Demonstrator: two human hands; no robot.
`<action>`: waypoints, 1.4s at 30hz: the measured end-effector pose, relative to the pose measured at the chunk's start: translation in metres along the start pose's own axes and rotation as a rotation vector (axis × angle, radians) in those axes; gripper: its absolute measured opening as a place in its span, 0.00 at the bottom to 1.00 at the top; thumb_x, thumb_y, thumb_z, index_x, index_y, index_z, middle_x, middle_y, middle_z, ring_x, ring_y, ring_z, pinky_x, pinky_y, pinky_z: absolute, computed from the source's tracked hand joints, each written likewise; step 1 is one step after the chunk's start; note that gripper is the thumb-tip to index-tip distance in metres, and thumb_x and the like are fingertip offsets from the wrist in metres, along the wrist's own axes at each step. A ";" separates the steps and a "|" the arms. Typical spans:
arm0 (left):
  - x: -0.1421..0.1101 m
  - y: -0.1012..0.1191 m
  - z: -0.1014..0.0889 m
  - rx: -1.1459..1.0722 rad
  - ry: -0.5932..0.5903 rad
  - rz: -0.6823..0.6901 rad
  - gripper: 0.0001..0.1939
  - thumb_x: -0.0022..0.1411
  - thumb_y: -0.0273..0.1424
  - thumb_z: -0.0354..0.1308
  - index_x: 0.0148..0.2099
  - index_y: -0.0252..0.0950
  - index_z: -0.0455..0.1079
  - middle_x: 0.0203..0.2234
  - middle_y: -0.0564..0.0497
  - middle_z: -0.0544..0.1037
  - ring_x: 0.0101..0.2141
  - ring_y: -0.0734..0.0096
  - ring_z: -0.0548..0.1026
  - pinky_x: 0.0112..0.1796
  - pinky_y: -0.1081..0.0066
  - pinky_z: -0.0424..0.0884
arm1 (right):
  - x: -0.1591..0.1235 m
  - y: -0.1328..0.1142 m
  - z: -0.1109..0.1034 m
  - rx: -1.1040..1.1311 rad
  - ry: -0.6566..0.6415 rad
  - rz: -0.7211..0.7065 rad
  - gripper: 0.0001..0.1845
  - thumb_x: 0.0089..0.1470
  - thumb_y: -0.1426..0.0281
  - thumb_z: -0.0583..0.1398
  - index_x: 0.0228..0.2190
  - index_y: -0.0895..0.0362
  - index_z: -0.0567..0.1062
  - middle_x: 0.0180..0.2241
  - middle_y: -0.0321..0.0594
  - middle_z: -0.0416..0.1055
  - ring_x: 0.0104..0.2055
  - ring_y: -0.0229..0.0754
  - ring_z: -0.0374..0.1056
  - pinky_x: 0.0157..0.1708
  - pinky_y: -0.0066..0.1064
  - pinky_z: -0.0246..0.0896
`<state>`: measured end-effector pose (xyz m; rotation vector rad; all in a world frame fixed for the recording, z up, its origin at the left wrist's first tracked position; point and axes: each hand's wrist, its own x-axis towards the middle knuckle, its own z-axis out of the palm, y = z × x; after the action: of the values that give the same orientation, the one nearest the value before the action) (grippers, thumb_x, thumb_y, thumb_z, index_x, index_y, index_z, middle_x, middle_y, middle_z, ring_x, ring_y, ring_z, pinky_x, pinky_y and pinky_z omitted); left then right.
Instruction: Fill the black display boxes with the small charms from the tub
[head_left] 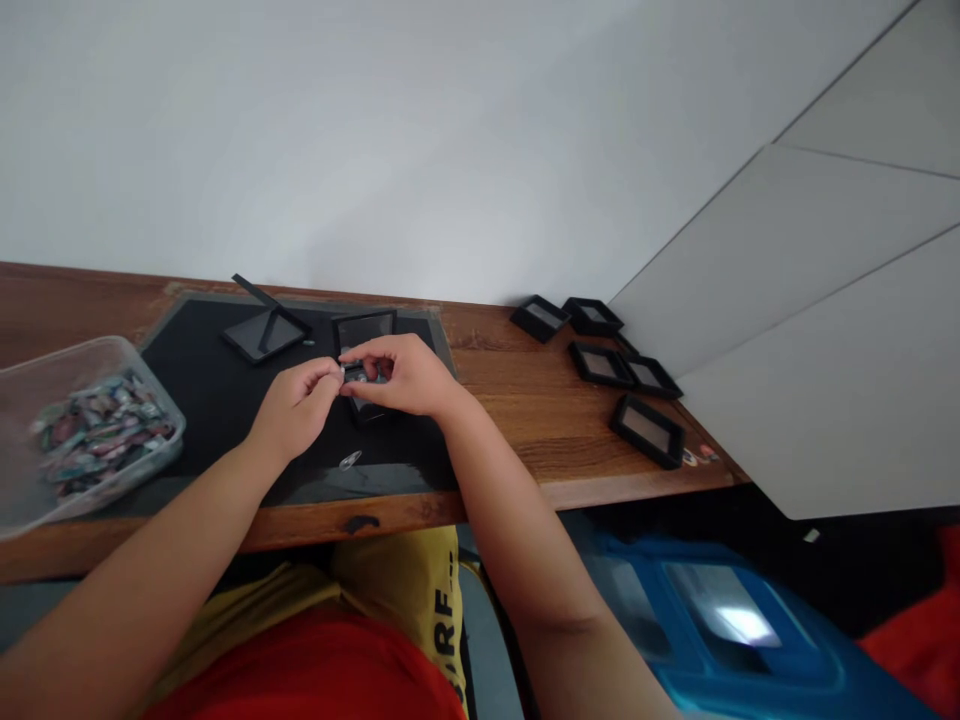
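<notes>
Both hands meet over a black hinged case [365, 327] that lies open on a dark mat. My left hand [300, 402] pinches with thumb and forefinger at a tiny pale thing beside the right fingertips. My right hand [407, 375] curls its thumb and fingers around something small and silvery grey, too small to name. The fingers hide much of the case's lower half. A second black case [264, 335] stands open to the left, its lid tilted up. Nearer the table's front edge lies a small clear oval piece [349, 460].
A clear plastic tub [161, 395] of many small shiny pieces stands on the left. Several black window boxes [647, 430] sit along the table's right end. The white wall rises behind; a blue plastic stool [720, 620] stands below right.
</notes>
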<state>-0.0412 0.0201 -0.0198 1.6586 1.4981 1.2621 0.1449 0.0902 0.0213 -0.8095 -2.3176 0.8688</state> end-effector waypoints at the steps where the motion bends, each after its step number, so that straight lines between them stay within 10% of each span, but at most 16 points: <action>1: 0.000 0.001 0.000 0.006 -0.001 0.001 0.14 0.62 0.39 0.50 0.26 0.40 0.63 0.20 0.56 0.63 0.26 0.68 0.63 0.32 0.66 0.58 | 0.000 0.000 0.000 0.006 -0.005 0.008 0.18 0.54 0.64 0.72 0.46 0.56 0.86 0.28 0.32 0.71 0.30 0.34 0.61 0.34 0.28 0.54; 32: -0.004 0.007 -0.003 0.232 0.032 -0.147 0.24 0.69 0.52 0.47 0.29 0.42 0.68 0.21 0.52 0.72 0.28 0.61 0.72 0.33 0.64 0.60 | -0.002 0.002 -0.032 -0.332 -0.074 0.410 0.10 0.54 0.65 0.70 0.36 0.59 0.84 0.25 0.34 0.71 0.29 0.36 0.64 0.33 0.31 0.54; 42: -0.004 0.008 -0.002 0.240 -0.031 -0.172 0.25 0.69 0.54 0.45 0.30 0.42 0.69 0.22 0.52 0.73 0.29 0.59 0.73 0.33 0.64 0.60 | -0.003 0.006 -0.032 -0.309 -0.136 0.409 0.18 0.50 0.81 0.63 0.43 0.59 0.84 0.25 0.32 0.70 0.28 0.36 0.64 0.33 0.30 0.55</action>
<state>-0.0394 0.0141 -0.0128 1.6452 1.7888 0.9929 0.1699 0.1041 0.0374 -1.4337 -2.4842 0.7545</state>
